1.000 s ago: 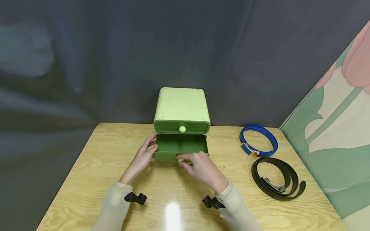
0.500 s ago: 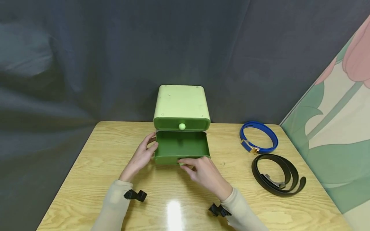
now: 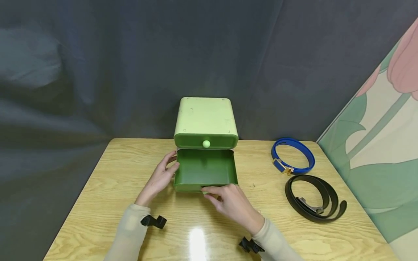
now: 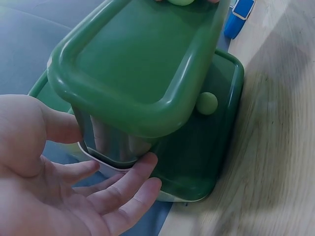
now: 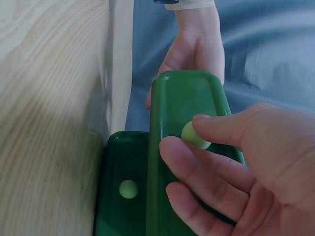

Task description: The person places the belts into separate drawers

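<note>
A pale green cabinet with dark green fronts stands at the table's back. Its middle drawer is pulled far out, showing a bare inside. My right hand pinches that drawer's round light green knob between thumb and fingers. To the left, my left hand is held along the drawer's side wall, fingers spread and loosely bent, tips right by the cabinet's edge. The upper drawer's knob and, in the left wrist view, the lower drawer's knob sit on fronts that are pushed in.
Coiled on the right of the wooden table lie a blue belt with a gold buckle and, nearer, a black belt with a silver buckle. A dark curtain hangs behind, a floral cloth at the right.
The middle drawer has slid further out toward me, my right hand drawing back with its knob. My left hand has stayed beside the cabinet. Both belts lie as before.
</note>
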Tool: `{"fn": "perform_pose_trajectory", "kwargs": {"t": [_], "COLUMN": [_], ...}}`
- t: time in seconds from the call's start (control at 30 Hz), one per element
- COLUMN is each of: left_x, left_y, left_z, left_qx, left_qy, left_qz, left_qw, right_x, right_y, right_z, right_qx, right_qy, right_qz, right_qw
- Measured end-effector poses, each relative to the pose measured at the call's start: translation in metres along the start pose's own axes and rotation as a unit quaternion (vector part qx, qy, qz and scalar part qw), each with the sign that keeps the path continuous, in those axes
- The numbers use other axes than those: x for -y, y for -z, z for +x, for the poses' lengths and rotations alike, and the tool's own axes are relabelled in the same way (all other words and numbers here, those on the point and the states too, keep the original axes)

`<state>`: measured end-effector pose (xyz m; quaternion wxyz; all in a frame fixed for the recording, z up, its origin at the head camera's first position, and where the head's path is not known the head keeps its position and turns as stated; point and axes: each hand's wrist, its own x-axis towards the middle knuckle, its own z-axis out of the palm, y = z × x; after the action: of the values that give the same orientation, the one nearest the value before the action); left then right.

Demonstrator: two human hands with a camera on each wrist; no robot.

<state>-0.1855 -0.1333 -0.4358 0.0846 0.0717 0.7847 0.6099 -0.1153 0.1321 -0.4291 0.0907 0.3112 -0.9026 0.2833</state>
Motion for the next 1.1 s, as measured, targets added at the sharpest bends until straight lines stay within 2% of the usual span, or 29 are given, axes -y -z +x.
{"fn": "perform_pose_trajectory", "kwargs": {"t": [0.23, 0.57, 0.73, 0.9, 1.1], "left_x": [0.001, 0.002, 0.000, 0.000, 0.002], "left_y": [-0.001, -0.002, -0.002, -0.002, -0.002], "left_z": [0.000, 0.000, 0.000, 0.000, 0.000], "left_qx": [-0.004, -0.004, -0.001, 0.002, 0.003], "left_qy": [0.004, 0.006, 0.004, 0.002, -0.001], "left_qz": [-0.004, -0.008, -0.006, -0.011, -0.014], "left_qw": [1.0000, 0.9999, 1.0000, 0.9999, 0.9999], "right_x": [0.005, 0.014, 0.017, 0.019, 0.017], "right_y": [0.001, 0.002, 0.001, 0.007, 0.033], "right_z": [-0.006, -0.011, -0.012, -0.013, -0.016], "right_qx": [0.012, 0.008, 0.008, 0.025, 0.056], "right_qy": [-0.001, 0.043, 0.043, 0.046, 0.025], "right_qz": [-0.016, -0.083, -0.100, -0.083, -0.002], "right_qw": [0.9998, 0.9956, 0.9940, 0.9952, 0.9981]}}
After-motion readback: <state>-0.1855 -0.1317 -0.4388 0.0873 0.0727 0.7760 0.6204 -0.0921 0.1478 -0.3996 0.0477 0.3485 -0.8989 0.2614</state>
